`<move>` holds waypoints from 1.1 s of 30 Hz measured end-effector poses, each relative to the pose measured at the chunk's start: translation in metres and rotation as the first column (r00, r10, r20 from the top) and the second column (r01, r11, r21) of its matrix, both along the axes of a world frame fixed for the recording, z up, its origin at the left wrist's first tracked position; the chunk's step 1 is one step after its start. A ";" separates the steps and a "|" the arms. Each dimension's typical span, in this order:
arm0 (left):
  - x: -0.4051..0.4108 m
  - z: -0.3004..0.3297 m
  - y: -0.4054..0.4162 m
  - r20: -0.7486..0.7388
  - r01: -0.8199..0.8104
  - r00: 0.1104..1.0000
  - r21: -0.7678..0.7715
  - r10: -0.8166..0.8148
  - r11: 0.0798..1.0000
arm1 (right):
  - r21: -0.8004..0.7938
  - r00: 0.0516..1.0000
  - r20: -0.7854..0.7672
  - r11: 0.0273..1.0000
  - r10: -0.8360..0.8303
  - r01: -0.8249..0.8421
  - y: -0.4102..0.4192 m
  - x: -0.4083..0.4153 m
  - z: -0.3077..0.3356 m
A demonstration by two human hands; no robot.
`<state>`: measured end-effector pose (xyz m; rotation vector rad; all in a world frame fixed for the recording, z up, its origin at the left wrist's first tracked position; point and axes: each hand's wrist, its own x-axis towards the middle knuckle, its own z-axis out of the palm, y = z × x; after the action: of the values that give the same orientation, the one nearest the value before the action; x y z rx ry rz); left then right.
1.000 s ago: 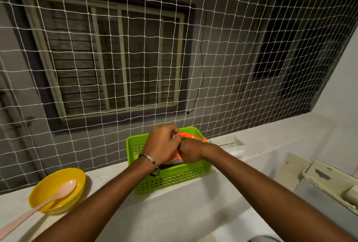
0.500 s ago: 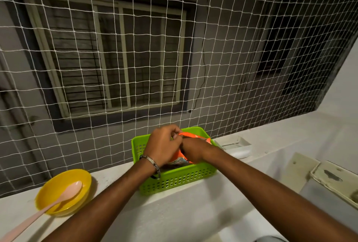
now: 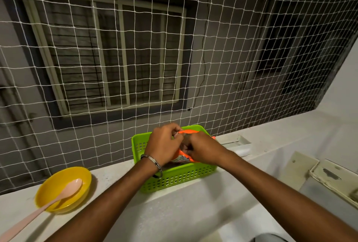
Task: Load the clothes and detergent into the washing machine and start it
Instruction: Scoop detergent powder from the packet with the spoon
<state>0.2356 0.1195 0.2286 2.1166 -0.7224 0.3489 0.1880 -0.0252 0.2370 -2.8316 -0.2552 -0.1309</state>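
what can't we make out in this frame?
Head view only:
- Orange packet: mostly hidden by left hand and right hand; label unreadable.
- Green basket contents: blocked by both hands.
- Pink spoon: handle cut off at the bottom-left edge.
- Washing machine: cut off at the right edge.

Both forearms reach forward and converge over the green basket (image 3: 174, 179), the hands meeting knuckle to knuckle above its middle. The left hand (image 3: 163, 145), a metal bangle at its wrist, pinches the top edge of the orange packet (image 3: 187, 131) with curled fingers. The right hand (image 3: 201, 149) grips the same packet just beside it.
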 end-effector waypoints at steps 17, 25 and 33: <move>-0.007 0.004 -0.006 -0.004 -0.048 0.999 0.018 0.048 0.999 | 0.845 0.959 -0.079 0.492 -0.272 0.210 -0.060 -0.038 0.021; -0.006 0.004 -0.006 -0.016 -0.060 0.998 0.019 0.060 0.998 | 0.908 0.972 -0.198 0.350 -0.127 0.231 -0.063 -0.040 0.012; -0.005 0.001 -0.008 -0.001 -0.060 0.998 0.020 0.060 0.998 | 0.354 0.980 0.166 0.934 -0.111 0.045 -0.034 -0.037 0.001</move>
<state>0.2304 0.1116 0.2299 2.1608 -0.6650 0.3738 0.1506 -0.0594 0.2383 -2.4768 -0.1406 -0.4146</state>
